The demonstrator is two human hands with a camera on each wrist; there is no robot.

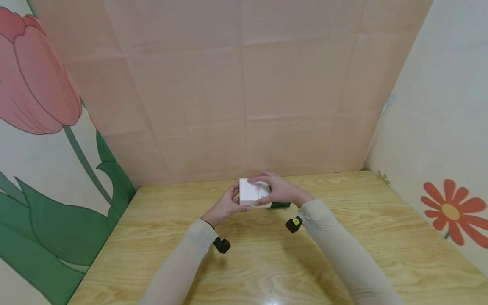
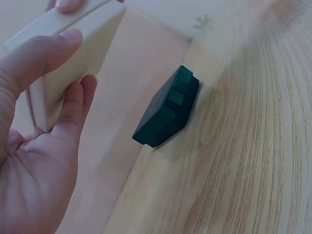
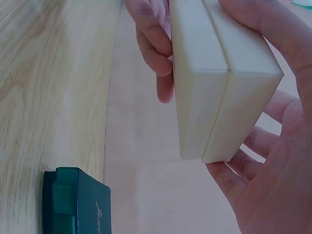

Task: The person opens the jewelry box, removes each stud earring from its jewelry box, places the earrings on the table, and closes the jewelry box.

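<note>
A small white box [image 1: 248,194] with faint pink printing is held up between both hands above the far part of the table. My left hand [image 1: 226,206] grips its left side, thumb along the near edge and fingers underneath. From the right, my right hand [image 1: 281,189] holds it with thumb and fingers spread across the other end. A seam runs round the white box [image 3: 229,83] between lid and base in the right wrist view. Below and to the right, a dark green case [image 2: 168,107] with light script lettering lies on the table, partly hidden by the right hand in the head view.
The wood-grain table [image 1: 244,262] ends at a pale pink backdrop [image 1: 244,106] just behind the hands. A wall with a painted tulip [image 1: 42,80] stands at the left, and one with a red flower [image 1: 451,212] at the right.
</note>
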